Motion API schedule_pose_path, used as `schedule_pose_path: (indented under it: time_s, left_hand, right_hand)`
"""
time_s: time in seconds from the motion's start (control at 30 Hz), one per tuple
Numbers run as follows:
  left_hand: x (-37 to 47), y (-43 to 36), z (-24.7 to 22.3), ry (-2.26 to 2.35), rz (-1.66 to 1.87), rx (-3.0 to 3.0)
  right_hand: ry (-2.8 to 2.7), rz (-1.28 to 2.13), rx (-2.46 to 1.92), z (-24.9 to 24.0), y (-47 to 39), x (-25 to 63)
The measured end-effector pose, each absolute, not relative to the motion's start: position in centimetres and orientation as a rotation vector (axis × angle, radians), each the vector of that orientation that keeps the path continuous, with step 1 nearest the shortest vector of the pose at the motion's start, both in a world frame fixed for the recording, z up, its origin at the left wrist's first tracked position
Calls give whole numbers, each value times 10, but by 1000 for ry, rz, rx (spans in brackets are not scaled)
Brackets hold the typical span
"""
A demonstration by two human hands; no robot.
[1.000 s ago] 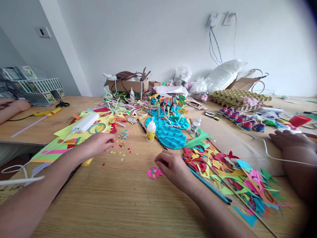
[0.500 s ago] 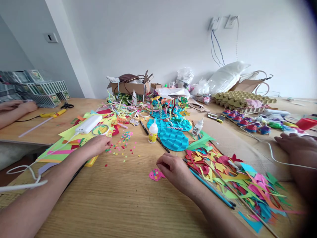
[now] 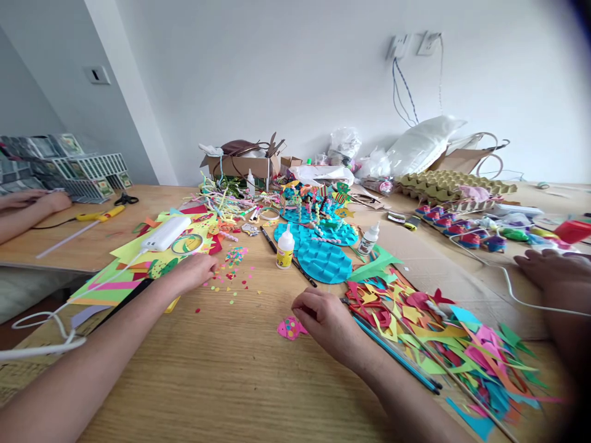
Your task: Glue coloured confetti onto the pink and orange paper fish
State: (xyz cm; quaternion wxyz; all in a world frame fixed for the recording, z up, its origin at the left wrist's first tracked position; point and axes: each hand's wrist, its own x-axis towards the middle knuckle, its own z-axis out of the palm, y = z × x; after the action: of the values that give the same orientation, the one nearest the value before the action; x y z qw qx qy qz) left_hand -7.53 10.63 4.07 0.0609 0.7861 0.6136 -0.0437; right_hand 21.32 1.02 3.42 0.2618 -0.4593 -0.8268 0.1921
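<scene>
Close to the left edge of the small paper dots [image 3: 236,255], my left hand [image 3: 196,272] has its fingers bunched together, pointing at the tabletop. Whatever is between those fingertips is too small to see. My right hand [image 3: 325,320] rests beside a pink paper fish [image 3: 289,328] with coloured dots on it, covering part of its tail. Its fingers are curled in with the thumb against them, and their tips are hidden. A glue bottle [image 3: 285,247] with a yellow label stands upright beyond the hands, beside a black pen [image 3: 305,272].
Blue card discs [image 3: 323,261] carry paper decorations at the back. Paper scraps [image 3: 429,332] and blue pencils [image 3: 397,354] lie to the right. Coloured sheets and a white power bank [image 3: 166,234] are at left. Other people's hands [image 3: 549,267] show at both sides.
My left hand has shifted a little to the right, towards the paper dots. The right hand and the pink fish have stayed in place.
</scene>
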Motion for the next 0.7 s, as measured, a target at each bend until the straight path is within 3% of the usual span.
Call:
schedule_pose_path:
  time_s: [0.7]
  left_hand:
    - [-78,103,44,1734,-89,2425]
  right_hand:
    - [-2247,525,-1258,34,11,214]
